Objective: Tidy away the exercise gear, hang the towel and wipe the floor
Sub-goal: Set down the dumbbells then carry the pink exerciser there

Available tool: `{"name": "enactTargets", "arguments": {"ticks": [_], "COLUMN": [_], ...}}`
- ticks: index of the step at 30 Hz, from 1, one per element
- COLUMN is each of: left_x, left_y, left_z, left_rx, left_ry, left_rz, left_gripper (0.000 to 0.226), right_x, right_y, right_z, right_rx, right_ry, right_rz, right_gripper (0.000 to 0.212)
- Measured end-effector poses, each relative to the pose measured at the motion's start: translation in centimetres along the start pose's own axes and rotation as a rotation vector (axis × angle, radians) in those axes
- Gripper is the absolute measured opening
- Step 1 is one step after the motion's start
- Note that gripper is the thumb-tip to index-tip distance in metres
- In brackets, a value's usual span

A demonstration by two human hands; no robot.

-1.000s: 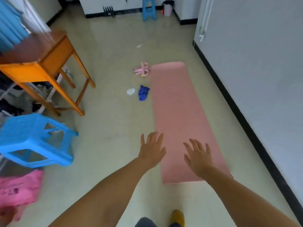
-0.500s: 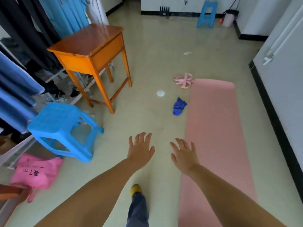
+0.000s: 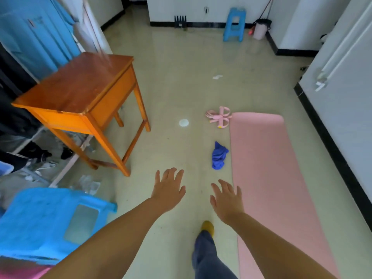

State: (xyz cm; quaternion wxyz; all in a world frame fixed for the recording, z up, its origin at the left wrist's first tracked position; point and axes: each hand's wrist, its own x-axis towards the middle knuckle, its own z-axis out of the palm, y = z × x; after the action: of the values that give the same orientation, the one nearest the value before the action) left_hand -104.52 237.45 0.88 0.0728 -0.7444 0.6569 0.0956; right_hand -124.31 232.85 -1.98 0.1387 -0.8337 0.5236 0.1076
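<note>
Head view: both bare hands reach forward, palms down, over a glossy pale green tiled floor [image 3: 181, 81]. The left hand [image 3: 168, 189] and the right hand [image 3: 226, 200] have their fingers spread and straight, holding nothing and touching nothing.

Just right of the right hand lies a long pink exercise mat [image 3: 267, 168], unrolled flat on the floor beside a white wall with a black skirting board [image 3: 330, 141]; its near end is cut off at the bottom edge. Ahead of the hands, just beside the mat's left edge, sits a crumpled dark blue cloth [image 3: 219, 156]. Farther ahead, touching the mat's far left corner, is a pink looped resistance band [image 3: 219, 117]. A small white round patch [image 3: 184, 122] lies on the floor ahead of the left hand; what it is cannot be told. A scrap of white paper [image 3: 217, 77] lies farther off.

Left of the left hand stand an orange wooden counter [image 3: 80, 91] and a blurred bright blue plastic stool [image 3: 46, 220]. Blue garments [image 3: 36, 35] hang at far left, partly cut off. A second blue stool [image 3: 234, 24] stands by the far wall.

Below the hands, a yellow shoe [image 3: 208, 226] and a dark trouser leg show. No writing is readable.
</note>
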Motion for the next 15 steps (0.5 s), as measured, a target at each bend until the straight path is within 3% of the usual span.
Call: {"name": "enactTargets", "arguments": {"ticks": [5,10,15], "left_x": [12.2,24.3,33.7], "left_y": [-0.9,-4.5,-7.1], "left_z": [-2.9,-7.7,-9.9], "left_rx": [0.051,0.071,0.031], "left_ry": [0.053,0.083,0.048], "left_rz": [0.143,0.057,0.003], "left_gripper": [0.055,0.054,0.054], "right_x": [12.6,25.4,34.8], "right_y": [4.1,5.3,6.3], "right_z": [-4.4,-12.2,-16.3], "right_rx": [-0.101,-0.112,-0.115], "right_ry": [-0.016,0.092,0.050], "right_rz": [0.067,0.032,0.039], "right_gripper": [0.049,0.046,0.047]}}
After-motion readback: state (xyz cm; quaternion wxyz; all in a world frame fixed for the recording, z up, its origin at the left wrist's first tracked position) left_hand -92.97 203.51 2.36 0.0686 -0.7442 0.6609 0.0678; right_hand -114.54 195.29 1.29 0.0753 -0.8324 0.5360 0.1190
